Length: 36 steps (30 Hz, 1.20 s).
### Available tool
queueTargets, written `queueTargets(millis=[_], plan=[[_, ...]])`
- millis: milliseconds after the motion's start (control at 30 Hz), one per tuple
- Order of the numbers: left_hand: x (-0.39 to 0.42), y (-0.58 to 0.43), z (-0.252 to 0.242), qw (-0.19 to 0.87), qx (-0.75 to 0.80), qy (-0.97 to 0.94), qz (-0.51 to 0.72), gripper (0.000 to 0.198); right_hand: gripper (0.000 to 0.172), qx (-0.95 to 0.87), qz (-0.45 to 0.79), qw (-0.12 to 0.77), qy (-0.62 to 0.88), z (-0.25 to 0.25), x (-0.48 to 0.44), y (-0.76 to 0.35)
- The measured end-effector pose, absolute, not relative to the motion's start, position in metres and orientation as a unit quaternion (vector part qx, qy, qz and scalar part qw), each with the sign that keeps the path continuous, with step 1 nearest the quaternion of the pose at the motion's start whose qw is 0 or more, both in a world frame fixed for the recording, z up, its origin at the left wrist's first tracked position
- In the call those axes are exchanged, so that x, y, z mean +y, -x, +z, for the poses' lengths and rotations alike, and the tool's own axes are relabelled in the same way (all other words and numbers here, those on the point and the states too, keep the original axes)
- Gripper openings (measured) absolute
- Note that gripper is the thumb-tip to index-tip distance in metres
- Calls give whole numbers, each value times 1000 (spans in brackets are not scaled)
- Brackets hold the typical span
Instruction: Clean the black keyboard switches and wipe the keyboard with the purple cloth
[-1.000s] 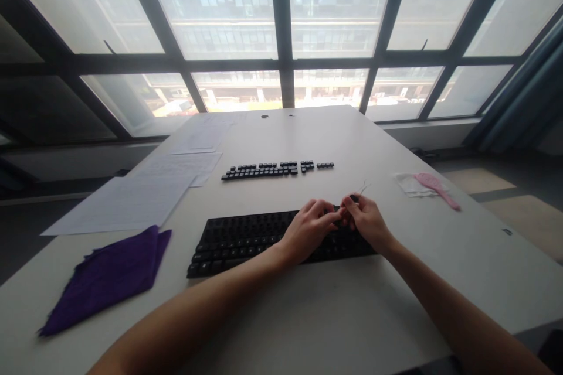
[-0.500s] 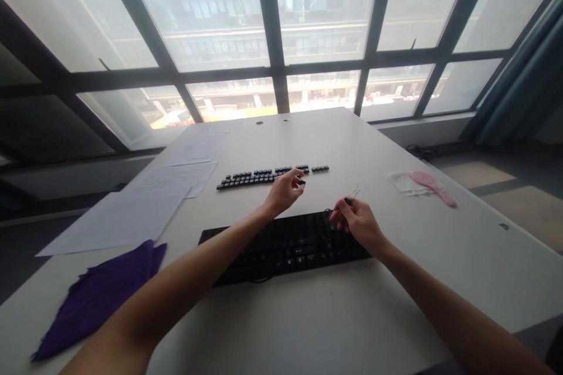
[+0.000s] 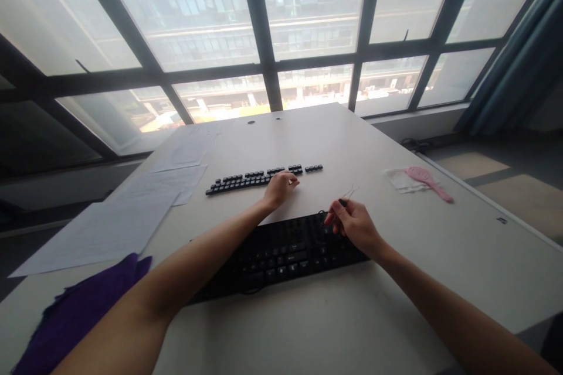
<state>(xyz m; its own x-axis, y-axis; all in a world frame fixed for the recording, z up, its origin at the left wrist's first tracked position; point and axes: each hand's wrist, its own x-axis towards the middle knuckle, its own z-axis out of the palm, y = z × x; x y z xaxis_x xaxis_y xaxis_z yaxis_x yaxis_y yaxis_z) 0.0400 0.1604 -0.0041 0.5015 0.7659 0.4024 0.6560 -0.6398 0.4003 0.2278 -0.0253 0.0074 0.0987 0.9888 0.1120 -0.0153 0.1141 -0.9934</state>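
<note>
A black keyboard (image 3: 281, 252) lies on the white table (image 3: 352, 316) in front of me. Beyond it, rows of loose black keycaps (image 3: 237, 180) are laid out in a line. My left hand (image 3: 280, 186) reaches over the keyboard to the right end of those rows, fingers curled down onto the keycaps; whether it holds one is hidden. My right hand (image 3: 352, 224) hovers over the keyboard's right end, pinched on a thin wire keycap puller (image 3: 350, 192) that sticks up and away from the fingers.
A purple cloth (image 3: 74, 316) lies at the near left. Sheets of paper (image 3: 105, 225) cover the left side of the table. A pink brush (image 3: 424, 180) rests on a white wipe at the right. Large windows stand beyond the table's far edge.
My left hand left the keyboard's right end and reached forward to the rows of loose keycaps, settling down onto them. My right hand stayed put with the wire puller.
</note>
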Motion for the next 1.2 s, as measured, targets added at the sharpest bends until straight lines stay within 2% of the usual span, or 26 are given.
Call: queueTargets(millis=[200, 433, 567, 767, 833, 900, 1000, 1200], plan=[[168, -12, 20, 109, 460, -829, 299, 21, 44, -510, 445, 548, 491, 8, -26, -228], [154, 35, 39, 96, 501, -838, 191, 18, 42, -524, 435, 545, 490, 6, -26, -228], [144, 47, 32, 156, 499, -840, 147, 17, 42, -537, 423, 535, 496, 5, -26, -230], [141, 47, 23, 206, 510, -816, 179, 10, 42, -546, 409, 531, 502, 5, -26, -230], [139, 45, 22, 281, 518, -783, 200, 18, 42, -546, 411, 530, 501, 6, -26, -230], [136, 44, 21, 409, 521, -715, 225, 28, 41, -546, 414, 528, 501, 6, -26, -230], [132, 42, 19, 562, 510, -599, 255, 31, 41, -546, 417, 525, 502, 6, -26, -230], [132, 39, 13, 678, 438, -510, 297, 25, 41, -549, 419, 523, 500, 6, -26, -231]])
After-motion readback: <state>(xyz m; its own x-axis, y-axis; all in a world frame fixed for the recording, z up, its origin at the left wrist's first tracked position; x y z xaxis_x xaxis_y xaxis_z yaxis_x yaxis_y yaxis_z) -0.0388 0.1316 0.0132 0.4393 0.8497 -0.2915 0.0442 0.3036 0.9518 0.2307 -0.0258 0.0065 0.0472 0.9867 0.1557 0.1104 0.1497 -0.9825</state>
